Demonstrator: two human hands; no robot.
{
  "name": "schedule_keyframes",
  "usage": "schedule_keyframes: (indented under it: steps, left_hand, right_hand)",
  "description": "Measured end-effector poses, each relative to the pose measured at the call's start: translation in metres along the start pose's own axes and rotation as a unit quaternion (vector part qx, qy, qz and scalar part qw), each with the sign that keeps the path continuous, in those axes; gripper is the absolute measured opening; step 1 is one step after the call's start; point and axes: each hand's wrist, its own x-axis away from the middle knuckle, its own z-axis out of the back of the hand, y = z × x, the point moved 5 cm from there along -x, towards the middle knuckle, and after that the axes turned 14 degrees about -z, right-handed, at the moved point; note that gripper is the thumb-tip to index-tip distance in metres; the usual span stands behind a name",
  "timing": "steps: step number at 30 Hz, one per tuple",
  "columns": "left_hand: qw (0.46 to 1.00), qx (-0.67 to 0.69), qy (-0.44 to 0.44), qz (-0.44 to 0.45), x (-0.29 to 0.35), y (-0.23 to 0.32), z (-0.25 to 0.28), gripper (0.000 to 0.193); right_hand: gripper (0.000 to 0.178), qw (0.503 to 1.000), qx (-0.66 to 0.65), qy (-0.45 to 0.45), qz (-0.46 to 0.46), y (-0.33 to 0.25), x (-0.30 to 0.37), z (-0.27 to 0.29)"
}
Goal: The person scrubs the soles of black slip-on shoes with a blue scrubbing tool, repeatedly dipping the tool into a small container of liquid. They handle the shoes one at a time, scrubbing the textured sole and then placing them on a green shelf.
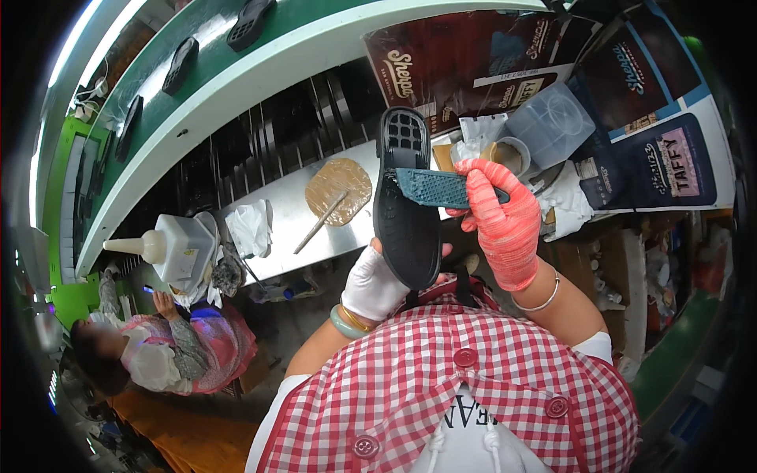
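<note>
My left hand (372,285), in a white glove with bare fingertips, grips a black shoe sole (413,236) by its lower end. The sole stands upright before my chest, with an open grid at its top end. My right hand (502,225), in a pink-red knit glove, is closed on the handle end of a flat teal brush (441,188) with a textured surface. The brush lies across the middle of the sole, its far end at the sole's left edge; whether they touch I cannot tell.
A metal ledge holds a round brown pad (339,191) with a stick (322,222) and crumpled white paper (251,229). A white squeeze bottle (181,251) stands left, a clear plastic container (550,126) and cup right. More soles (181,65) rest on the green belt. A co-worker (173,347) sits left.
</note>
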Motion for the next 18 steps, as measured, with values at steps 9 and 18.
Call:
schedule_keyframes:
  steps: [9, 18]
  left_hand:
    - [0.997, -0.049, -0.028, 0.052, 0.009, -0.002, -0.004, 0.076]
    - [0.999, -0.045, 0.0, 0.018, 0.007, -0.003, 0.002, 0.076]
  right_hand:
    - [0.019, 0.999, -0.012, 0.025, 0.033, -0.028, -0.021, 0.01]
    - [0.021, 0.994, 0.038, -0.043, -0.09, -0.001, 0.005, 0.008]
